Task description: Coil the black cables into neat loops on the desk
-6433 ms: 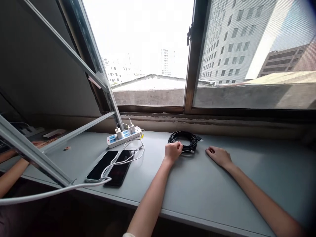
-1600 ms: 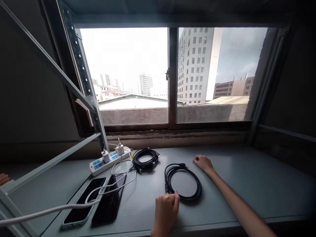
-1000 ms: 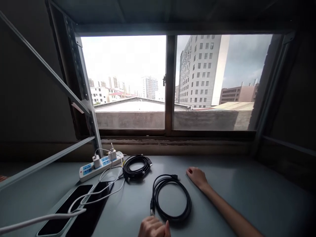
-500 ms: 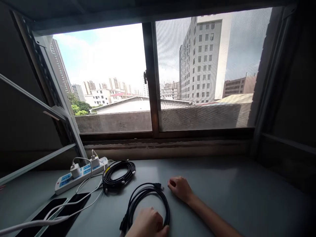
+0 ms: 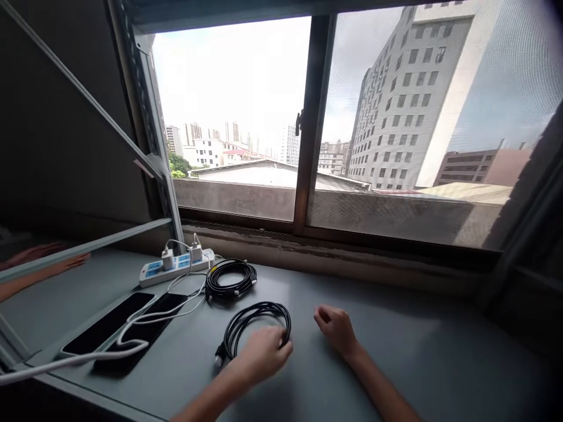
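On grey tabletop (image 5: 440,351), left hand (image 5: 264,351) gripping black cable (image 5: 265,305), another coil (image 5: 226,290) (yellow-marked) behind.

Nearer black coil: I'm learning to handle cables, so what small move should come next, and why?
Probably bring the right hand over to the nearer black coil: the left hand seems to grip its right edge, while the right sits apart, loosely curled, nothing visible in it.

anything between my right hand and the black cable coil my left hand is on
Only your left hand partly: its fingers are at the right side of the near black coil. No object visibly stands between; the other coil lies farther back, off that path.
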The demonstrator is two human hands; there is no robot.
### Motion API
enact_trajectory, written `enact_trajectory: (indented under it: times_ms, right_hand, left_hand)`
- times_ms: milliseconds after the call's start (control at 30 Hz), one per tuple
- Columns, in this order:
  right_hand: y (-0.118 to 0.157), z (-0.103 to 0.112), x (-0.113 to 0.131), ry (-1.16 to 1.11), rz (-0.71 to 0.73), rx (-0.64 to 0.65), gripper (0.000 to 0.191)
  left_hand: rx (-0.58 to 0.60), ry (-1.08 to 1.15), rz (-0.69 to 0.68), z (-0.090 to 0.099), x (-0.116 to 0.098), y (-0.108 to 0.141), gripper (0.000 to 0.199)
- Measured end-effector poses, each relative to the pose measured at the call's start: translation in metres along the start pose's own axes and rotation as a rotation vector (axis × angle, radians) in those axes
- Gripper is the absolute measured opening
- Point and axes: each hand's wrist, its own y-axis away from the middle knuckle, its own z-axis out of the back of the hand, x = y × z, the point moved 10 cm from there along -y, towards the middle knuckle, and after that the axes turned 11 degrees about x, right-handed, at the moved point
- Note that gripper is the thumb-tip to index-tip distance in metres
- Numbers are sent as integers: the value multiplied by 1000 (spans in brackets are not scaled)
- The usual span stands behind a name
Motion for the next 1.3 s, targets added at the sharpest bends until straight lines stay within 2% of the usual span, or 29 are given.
enact_trajectory:
  times_ms: [33,100,167,233,300,367,433,533,633,767,833,900,1000,1067,1167,1300]
  right_hand:
    - [0,5,1,-18,-2,-12,42]
    - [-3,19,9,-63,-12,-55,47]
    - [-12,40,23,-120,-55,-129,52]
    - [-29,59,50,-203,-75,-147,56]
    - [-52,78,88,-270,-56,-122,61]
    - [-77,87,125,-369,-46,-36,61]
    - [-99,88,158,-489,8,38,60]
    - [-115,94,185,-640,111,-59,60]
    - [-120,90,186,-794,152,-133,52]
    - [-123,84,190,-945,163,-112,48]
    - [-121,86,194,-973,168,-99,46]
    - [-118,92,192,-1034,164,-125,45]
    - [-107,111,172,-1241,131,-254,40]
    - [-101,123,162,-1371,123,-242,37]
    - [-87,147,157,-1373,149,-207,38]
    - [-70,160,156,-1299,94,-177,25]
  left_hand:
    - [-91,104,-1,23,4,0,27]
    - [-273,398,-11,69,15,6,34]
    - [-377,612,-82,106,17,13,36]
    - [-421,695,-156,134,9,19,37]
    - [-483,692,-262,160,-6,26,35]
    - [-562,687,-384,180,-24,32,33]
    - [-560,738,-469,188,-37,31,36]
    - [-500,843,-532,189,-48,22,41]
    - [-547,831,-561,192,-48,22,39]
    - [-586,693,-595,197,-48,32,39]
    - [-596,613,-606,200,-51,40,38]
    - [-658,544,-604,206,-52,50,36]
    - [-913,570,-543,227,-31,70,37]
    - [-1031,693,-516,239,-7,76,42]
    - [-1072,848,-510,250,27,72,44]
    - [-1135,782,-472,263,53,80,49]
